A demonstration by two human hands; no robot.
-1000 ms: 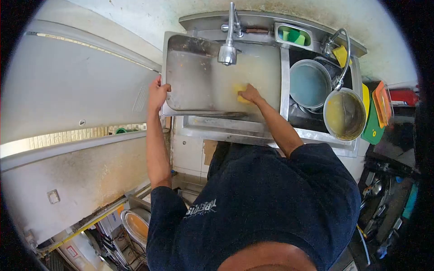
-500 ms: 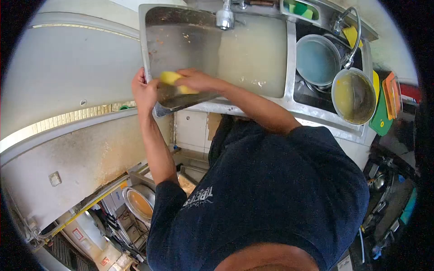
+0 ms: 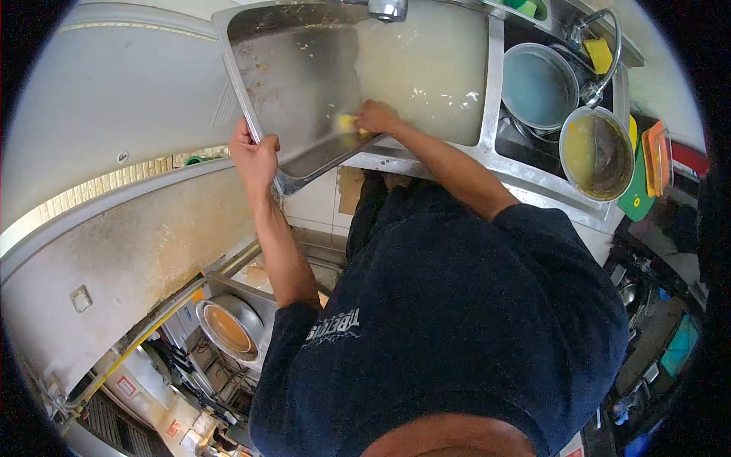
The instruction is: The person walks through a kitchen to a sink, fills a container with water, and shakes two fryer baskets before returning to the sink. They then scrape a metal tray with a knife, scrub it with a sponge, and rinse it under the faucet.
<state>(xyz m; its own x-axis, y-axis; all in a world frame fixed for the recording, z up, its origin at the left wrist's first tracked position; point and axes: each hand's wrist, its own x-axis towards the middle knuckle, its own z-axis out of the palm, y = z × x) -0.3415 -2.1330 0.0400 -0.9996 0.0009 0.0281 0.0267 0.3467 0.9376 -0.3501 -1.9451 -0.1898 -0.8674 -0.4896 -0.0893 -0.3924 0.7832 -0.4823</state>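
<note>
A deep rectangular metal tray point(image 3: 301, 87) lies tilted, its right part dipping into cloudy water in the sink point(image 3: 493, 84). Food bits stick to its inner surface. My left hand point(image 3: 255, 156) grips the tray's left rim near the front corner, thumb on the inner side. Inside the tray, by its front wall, my right hand point(image 3: 378, 118) presses a yellow sponge point(image 3: 347, 123) that is blurred by motion. The fingers of that hand are partly hidden around the sponge.
A faucet point(image 3: 388, 9) hangs over the sink's back. In the right basin stand a pot of bluish water point(image 3: 541, 87) and a pot of yellowish liquid point(image 3: 596, 156). Cutting boards point(image 3: 638, 194) lean at the right. Another pot point(image 3: 228, 327) sits lower left.
My right hand and the sponge have moved right along the tray's front wall, away from my left hand. The tray's left end has shifted slightly, and the view has moved a little.
</note>
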